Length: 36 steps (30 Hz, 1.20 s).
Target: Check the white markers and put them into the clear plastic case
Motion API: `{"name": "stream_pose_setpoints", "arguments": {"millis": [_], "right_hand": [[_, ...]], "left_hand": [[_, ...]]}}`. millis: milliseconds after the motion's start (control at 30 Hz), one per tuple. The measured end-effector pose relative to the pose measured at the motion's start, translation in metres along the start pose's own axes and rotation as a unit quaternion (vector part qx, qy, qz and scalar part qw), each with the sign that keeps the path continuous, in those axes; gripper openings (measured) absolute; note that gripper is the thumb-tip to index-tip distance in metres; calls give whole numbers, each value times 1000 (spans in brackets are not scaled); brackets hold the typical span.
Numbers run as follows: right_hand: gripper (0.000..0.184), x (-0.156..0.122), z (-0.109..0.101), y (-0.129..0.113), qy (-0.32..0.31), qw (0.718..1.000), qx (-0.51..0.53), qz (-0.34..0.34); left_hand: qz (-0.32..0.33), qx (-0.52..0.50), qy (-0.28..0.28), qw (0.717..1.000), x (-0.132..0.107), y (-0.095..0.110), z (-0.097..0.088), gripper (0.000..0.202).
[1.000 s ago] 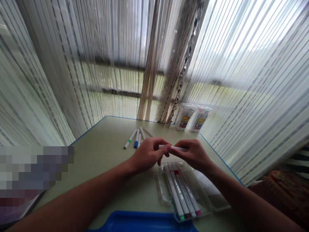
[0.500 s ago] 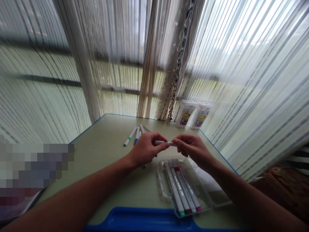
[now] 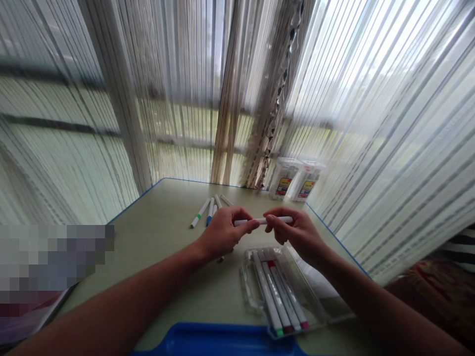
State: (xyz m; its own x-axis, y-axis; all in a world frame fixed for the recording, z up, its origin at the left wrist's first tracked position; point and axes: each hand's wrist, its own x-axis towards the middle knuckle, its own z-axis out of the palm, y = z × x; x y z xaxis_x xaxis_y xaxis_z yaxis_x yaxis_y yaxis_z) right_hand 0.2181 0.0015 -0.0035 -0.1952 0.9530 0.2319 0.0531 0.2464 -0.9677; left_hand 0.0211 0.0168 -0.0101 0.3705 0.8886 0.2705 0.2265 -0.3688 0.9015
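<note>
A white marker point(image 3: 261, 221) lies level between my two hands, above the table. My left hand point(image 3: 227, 228) pinches its left end between thumb and fingers. My right hand point(image 3: 293, 226) grips its right part, and the right tip shows past the fingers. Below the hands, a clear plastic case point(image 3: 315, 314) lies on the table with several markers point(image 3: 276, 291) in it, their ends green, dark red and pink. Beyond my left hand, several loose white markers point(image 3: 200, 212) lie on the table, one banded green and one blue. Another marker end point(image 3: 221, 259) peeks out under my left hand.
Two clear marker boxes point(image 3: 282, 180) stand upright at the table's far right corner. A blue tray point(image 3: 218, 338) runs along the near edge of the pale table point(image 3: 166, 282). Sheer striped curtains point(image 3: 178, 123) hang behind it. A pixelated patch covers the lower left.
My right fingers have shifted on the marker, and its right end now shows past them. My left hand keeps its pinch. The whole view has shifted slightly.
</note>
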Motion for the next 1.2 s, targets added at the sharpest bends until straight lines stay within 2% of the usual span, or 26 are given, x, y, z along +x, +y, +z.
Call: {"name": "stream_pose_setpoints", "arguments": {"millis": [200, 367, 433, 567, 767, 1200], "right_hand": [[34, 1, 2, -1, -2, 1000, -21, 5], [36, 1, 3, 1, -81, 996, -34, 15], [35, 1, 3, 2, -93, 995, -30, 19], [32, 2, 2, 6, -69, 998, -6, 8], [32, 5, 1, 9, -33, 998, 45, 3], [35, 3, 2, 9, -62, 998, -14, -10]], "left_hand": [[4, 14, -20, 1000, -1, 0, 0, 35], [49, 37, -51, 997, -2, -2, 2, 38], [64, 51, -57, 995, -1, -3, 2, 39], [60, 64, -62, 994, 0, -3, 2, 38], [24, 47, -42, 998, -3, -1, 4, 37], [47, 51, -79, 994, -2, -2, 3, 37]]}}
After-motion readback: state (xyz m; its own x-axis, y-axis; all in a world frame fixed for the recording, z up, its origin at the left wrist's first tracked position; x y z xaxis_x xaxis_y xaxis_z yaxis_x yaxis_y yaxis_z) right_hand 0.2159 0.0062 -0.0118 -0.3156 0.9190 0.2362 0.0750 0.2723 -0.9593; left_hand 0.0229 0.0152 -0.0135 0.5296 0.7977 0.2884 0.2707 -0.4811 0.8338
